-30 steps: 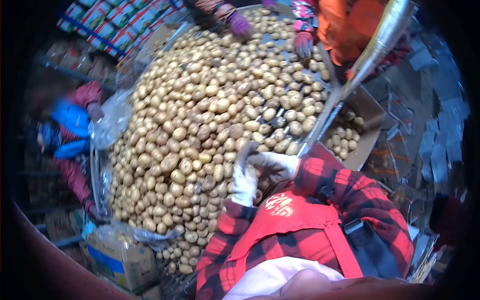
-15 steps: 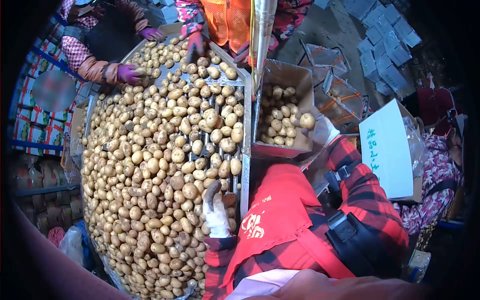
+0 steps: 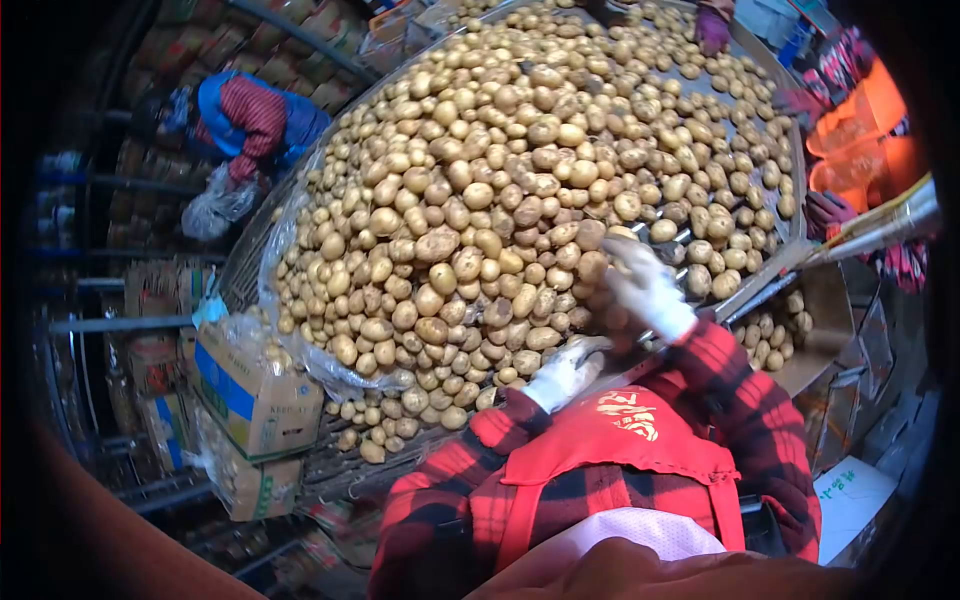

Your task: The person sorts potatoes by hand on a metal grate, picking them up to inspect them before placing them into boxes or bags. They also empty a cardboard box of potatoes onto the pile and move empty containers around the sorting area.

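Observation:
Many potatoes (image 3: 480,195) lie heaped on a large metal-edged sorting table. My left hand (image 3: 568,374), in a white glove, is at the near edge of the heap with its fingers bent toward the potatoes; whether it grips one is hidden. My right hand (image 3: 645,285), also gloved in white, reaches over the near right part of the heap, next to brownish potatoes. Its fingers are blurred, and what they hold, if anything, cannot be made out. To the right, beyond the table's metal rim (image 3: 765,290), a cardboard box (image 3: 825,325) contains more potatoes.
A person in a blue vest (image 3: 265,115) holds a plastic bag at the left. Cartons (image 3: 255,395) stand at the lower left. Co-workers' gloved hands (image 3: 712,30) are at the far right side, near a person in orange (image 3: 860,130). A pole (image 3: 880,225) slants over the box.
The view has swung left, so the heap is now central. My right hand has moved from the box, where it was with a potato, to the heap. My left hand is now lower at the heap's edge.

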Motion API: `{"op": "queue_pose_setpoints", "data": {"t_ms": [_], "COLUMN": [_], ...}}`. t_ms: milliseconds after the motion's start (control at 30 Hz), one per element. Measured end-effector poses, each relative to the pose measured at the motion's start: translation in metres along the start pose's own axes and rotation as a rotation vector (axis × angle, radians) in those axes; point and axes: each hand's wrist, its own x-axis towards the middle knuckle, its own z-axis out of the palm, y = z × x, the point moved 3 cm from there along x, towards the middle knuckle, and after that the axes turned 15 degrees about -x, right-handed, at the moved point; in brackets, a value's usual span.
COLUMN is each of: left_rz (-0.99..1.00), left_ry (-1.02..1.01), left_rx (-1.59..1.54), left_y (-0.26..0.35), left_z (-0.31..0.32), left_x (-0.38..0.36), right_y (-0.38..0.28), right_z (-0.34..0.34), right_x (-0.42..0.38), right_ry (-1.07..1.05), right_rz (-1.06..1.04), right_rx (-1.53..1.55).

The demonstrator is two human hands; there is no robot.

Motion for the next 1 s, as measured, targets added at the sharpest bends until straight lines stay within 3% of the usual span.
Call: {"op": "queue_pose_setpoints", "data": {"t_ms": [100,167,200,233,300,367,433,500,567,633,767,833,900,1000], "left_rz": [-0.015,-0.107,-0.146,0.000,0.159,0.345,0.416,0.452,0.649,0.738,0.571,0.404,0.372,0.260], "left_ry": [0.122,0.225,0.240,0.338,0.395,0.483,0.495,0.481,0.360,0.350,0.523,0.537,0.561,0.539], "left_rx": [-0.017,-0.055,-0.024,0.031,-0.091,0.016,-0.030,0.015,0.305,0.464,0.866,1.126,1.190,1.237], "left_y": [-0.035,-0.053,-0.034,-0.045,-0.009,-0.001,0.026,0.045,0.077,0.096,0.101,0.090,0.094,0.104], "left_z": [-0.016,-0.020,-0.028,-0.031,-0.044,-0.061,-0.076,-0.090,-0.102,-0.110,-0.131,-0.138,-0.132,-0.126], "left_x": [-0.022,-0.031,-0.032,-0.032,-0.031,-0.027,-0.011,0.017,0.061,0.098,0.167,0.191,0.199,0.199], "right_y": [-0.072,-0.100,-0.106,-0.105,-0.082,-0.080,-0.054,-0.038,-0.022,-0.012,0.070,0.097,0.106,0.120], "right_z": [0.029,0.059,0.076,0.091,0.121,0.111,0.095,0.076,0.070,0.043,0.018,0.020,0.024,0.045], "right_x": [0.078,0.125,0.147,0.160,0.153,0.128,0.092,0.057,0.026,0.013,0.018,0.041,0.079,0.136], "right_ry": [-0.043,-0.045,-0.023,0.007,0.171,0.157,0.065,-0.042,-0.101,0.043,0.270,0.200,0.085,-0.043], "right_rz": [-0.414,-0.555,-0.511,-0.453,-0.370,-0.315,-0.359,-0.529,-0.401,-0.306,0.093,0.186,0.114,0.188], "right_rx": [-0.145,-0.293,-0.368,-0.458,-0.633,-0.553,-0.472,-0.624,-0.469,-0.337,-0.603,-0.637,-0.568,-0.681]}}
